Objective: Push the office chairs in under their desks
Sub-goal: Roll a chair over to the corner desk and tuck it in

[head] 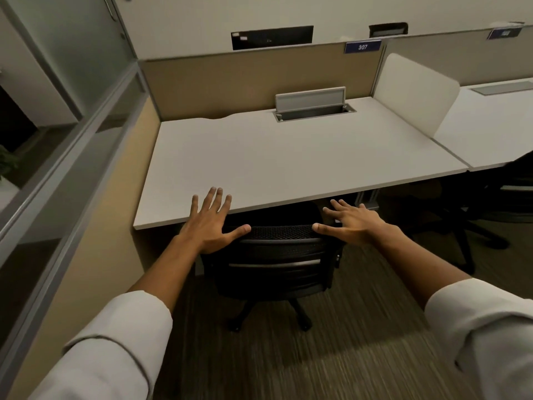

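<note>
While both hands, the left hand (212,223) and the right hand (350,222), hover spread-fingered and empty at the top rail of the black mesh chair (277,255), it sits mostly tucked beneath the white desk (288,157). On casters over carpet (317,365), it should roll readily; the stiff top rail, not the yielding mesh, looks the best place to push.
</note>
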